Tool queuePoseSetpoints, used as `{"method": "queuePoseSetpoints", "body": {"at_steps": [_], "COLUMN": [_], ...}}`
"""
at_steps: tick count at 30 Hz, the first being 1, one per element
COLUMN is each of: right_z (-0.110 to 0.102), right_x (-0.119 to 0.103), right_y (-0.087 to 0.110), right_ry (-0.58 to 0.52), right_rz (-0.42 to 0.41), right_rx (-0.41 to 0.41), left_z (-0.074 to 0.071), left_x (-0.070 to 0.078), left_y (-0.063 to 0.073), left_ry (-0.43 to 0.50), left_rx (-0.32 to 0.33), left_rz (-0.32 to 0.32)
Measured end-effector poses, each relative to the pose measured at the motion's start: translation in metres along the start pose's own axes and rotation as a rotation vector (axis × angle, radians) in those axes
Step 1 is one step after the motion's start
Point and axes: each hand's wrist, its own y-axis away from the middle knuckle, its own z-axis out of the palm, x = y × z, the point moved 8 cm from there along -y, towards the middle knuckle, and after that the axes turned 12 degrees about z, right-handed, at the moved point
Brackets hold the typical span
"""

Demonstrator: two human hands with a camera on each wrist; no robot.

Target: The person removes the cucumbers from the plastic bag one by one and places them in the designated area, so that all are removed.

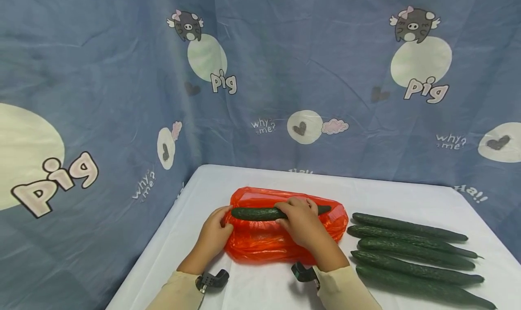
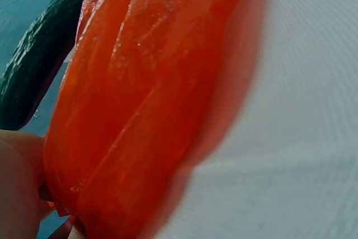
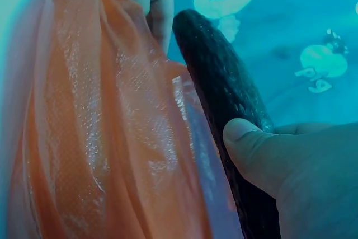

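Observation:
A dark green cucumber [image 1: 260, 213] lies lengthwise over a crinkled red plastic bag [image 1: 264, 242] on the table. My right hand [image 1: 303, 222] grips it right of its middle, and the right wrist view shows the thumb [image 3: 246, 132] along the cucumber [image 3: 218, 65]. At the bag's left end, my left hand [image 1: 213, 231] pinches the plastic edge, close to the cucumber's rounded left tip. In the left wrist view the bag [image 2: 140, 93] hides most of the fingers, and part of the left hand [image 2: 19, 183] shows at the lower left.
Several more cucumbers [image 1: 415, 251] lie side by side at the right of the white-covered table [image 1: 252, 287]. A blue printed curtain [image 1: 264, 75] hangs behind the table and along its left side.

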Motion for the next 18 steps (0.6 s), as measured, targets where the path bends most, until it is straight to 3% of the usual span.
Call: {"method": "queuePoseSetpoints", "body": {"at_steps": [18], "right_z": [-0.027], "right_x": [0.022], "right_y": [0.035], "right_ry": [0.050], "right_rz": [0.051], "right_rx": [0.039], "left_z": [0.001], "left_x": [-0.001], "left_y": [0.000], "left_ry": [-0.013], "left_rx": [0.003], "left_rz": [0.038]}}
